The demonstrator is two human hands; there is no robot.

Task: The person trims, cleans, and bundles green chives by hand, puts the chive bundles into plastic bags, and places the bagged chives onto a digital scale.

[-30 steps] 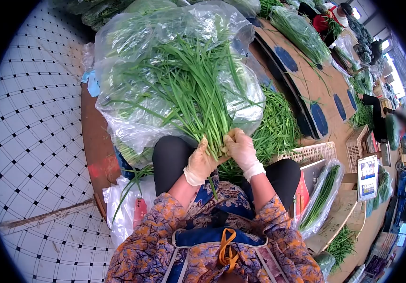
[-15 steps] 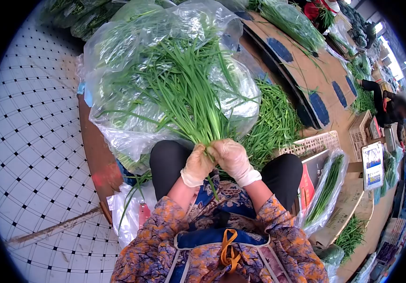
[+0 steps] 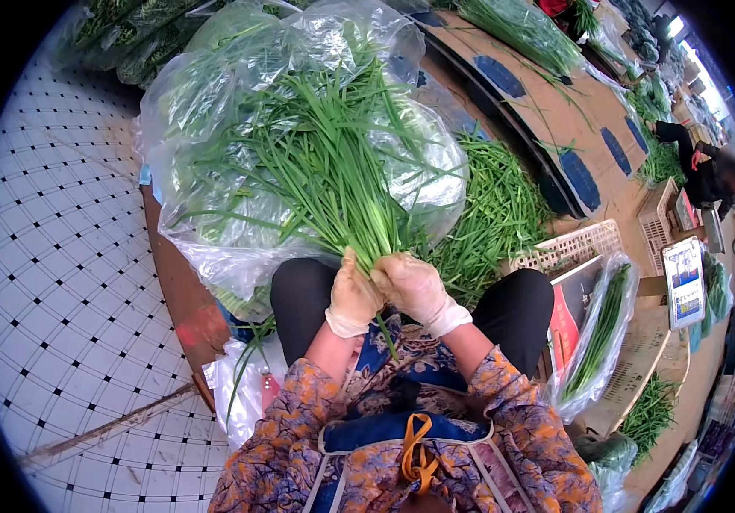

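Between the curled fingers of the left hand (image 3: 355, 297) and the right hand (image 3: 412, 288), I see on my feed the bunch of green stalks (image 3: 333, 154), its base gripped by both. Beyond the fingers its leaves fan out over a clear plastic bag (image 3: 244, 269); just below them I make out a thin stalk (image 3: 387, 338) hanging. To the fingers' right lie loose green stalks (image 3: 500, 201), then a pale crate (image 3: 577, 246) and a bagged bunch (image 3: 598, 329).

Two gloved hands (image 3: 355, 295) (image 3: 412, 287), one gripped leafy bunch (image 3: 343, 167), one orange bow (image 3: 417, 457) and one white-framed display (image 3: 685, 282) are counted.
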